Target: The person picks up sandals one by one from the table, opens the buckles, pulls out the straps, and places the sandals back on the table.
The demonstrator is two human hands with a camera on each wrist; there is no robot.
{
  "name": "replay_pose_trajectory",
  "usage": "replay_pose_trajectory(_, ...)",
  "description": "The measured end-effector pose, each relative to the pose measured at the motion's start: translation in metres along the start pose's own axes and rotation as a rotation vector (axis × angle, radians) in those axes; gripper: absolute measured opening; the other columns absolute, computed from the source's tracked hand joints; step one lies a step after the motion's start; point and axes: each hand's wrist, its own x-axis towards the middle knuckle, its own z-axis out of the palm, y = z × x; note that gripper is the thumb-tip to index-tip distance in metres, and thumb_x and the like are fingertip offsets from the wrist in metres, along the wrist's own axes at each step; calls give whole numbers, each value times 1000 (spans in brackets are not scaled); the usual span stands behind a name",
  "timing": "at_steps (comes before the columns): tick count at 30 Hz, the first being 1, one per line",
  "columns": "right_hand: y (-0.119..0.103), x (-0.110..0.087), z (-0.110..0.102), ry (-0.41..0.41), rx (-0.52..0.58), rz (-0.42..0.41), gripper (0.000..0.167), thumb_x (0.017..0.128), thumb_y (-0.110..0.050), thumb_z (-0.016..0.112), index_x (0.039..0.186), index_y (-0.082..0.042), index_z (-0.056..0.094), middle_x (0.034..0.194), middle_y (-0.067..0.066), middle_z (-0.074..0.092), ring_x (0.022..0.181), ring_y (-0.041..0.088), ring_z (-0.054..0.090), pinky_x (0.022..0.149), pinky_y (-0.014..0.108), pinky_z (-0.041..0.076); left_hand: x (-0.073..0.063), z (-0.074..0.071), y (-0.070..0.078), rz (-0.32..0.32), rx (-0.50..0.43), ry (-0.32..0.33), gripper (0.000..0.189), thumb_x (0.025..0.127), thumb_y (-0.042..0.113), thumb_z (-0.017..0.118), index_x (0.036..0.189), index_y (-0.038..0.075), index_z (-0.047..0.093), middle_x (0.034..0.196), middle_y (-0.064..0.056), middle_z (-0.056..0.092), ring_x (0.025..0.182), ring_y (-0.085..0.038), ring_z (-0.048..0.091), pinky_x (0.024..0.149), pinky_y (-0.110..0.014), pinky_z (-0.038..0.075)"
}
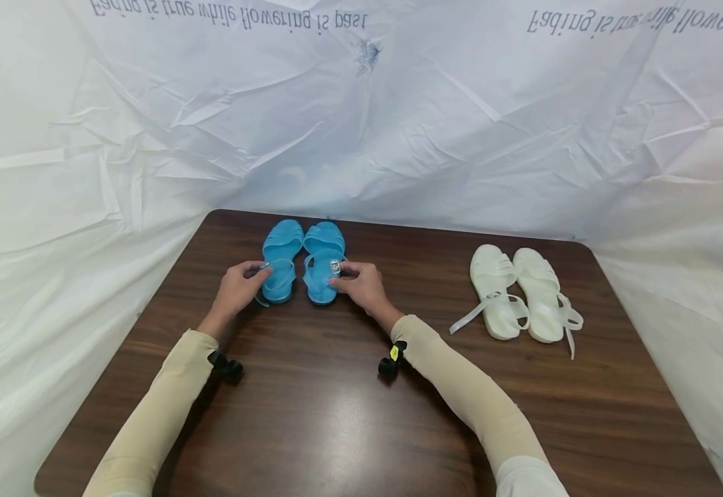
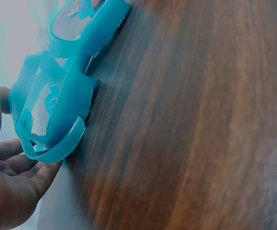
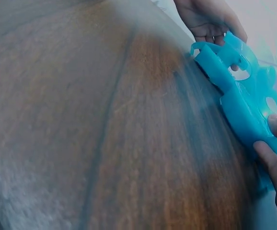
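Note:
A pair of blue sandals sits side by side near the table's back edge, toes pointing away. My left hand (image 1: 237, 286) is at the outer side of the left blue sandal (image 1: 282, 270), gripping it by the strap and buckle area. In the left wrist view, the left thumb and fingers lie on either side of the sandal's heel end, and a loose strap end (image 2: 64, 148) curls down. My right hand (image 1: 366, 284) pinches the outer side of the right blue sandal (image 1: 319, 279), thumb over its footbed beside a clear buckle (image 1: 335, 266).
A pair of white sandals (image 1: 492, 304) lies at the right of the dark wooden table (image 1: 299, 400), with straps splayed out. White printed sheeting (image 1: 349, 138) hangs behind the table and along its sides. Each wrist carries a small black camera (image 1: 389, 367).

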Motion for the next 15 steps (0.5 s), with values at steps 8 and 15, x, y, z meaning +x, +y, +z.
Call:
replay_pose_trajectory(8, -1, 1, 0, 8, -24, -6, 39, 85, -18, 86, 120, -5, 75, 118, 10, 74, 104, 20, 73, 81, 31, 60, 1, 2, 0, -27, -74, -13, 61, 103, 46, 56, 143, 0, 53, 141, -23, 56, 127, -36, 58, 101, -52, 52)
replay_pose_trajectory(15, -4, 1, -1, -2, -74, -38, 44, 86, -24, 85, 125, -6, 73, 125, 11, 72, 106, 18, 73, 83, 31, 60, 0, 2, 0, -50, -96, -4, 59, 104, 42, 56, 143, -1, 54, 139, -23, 58, 124, -34, 60, 101, -49, 52)
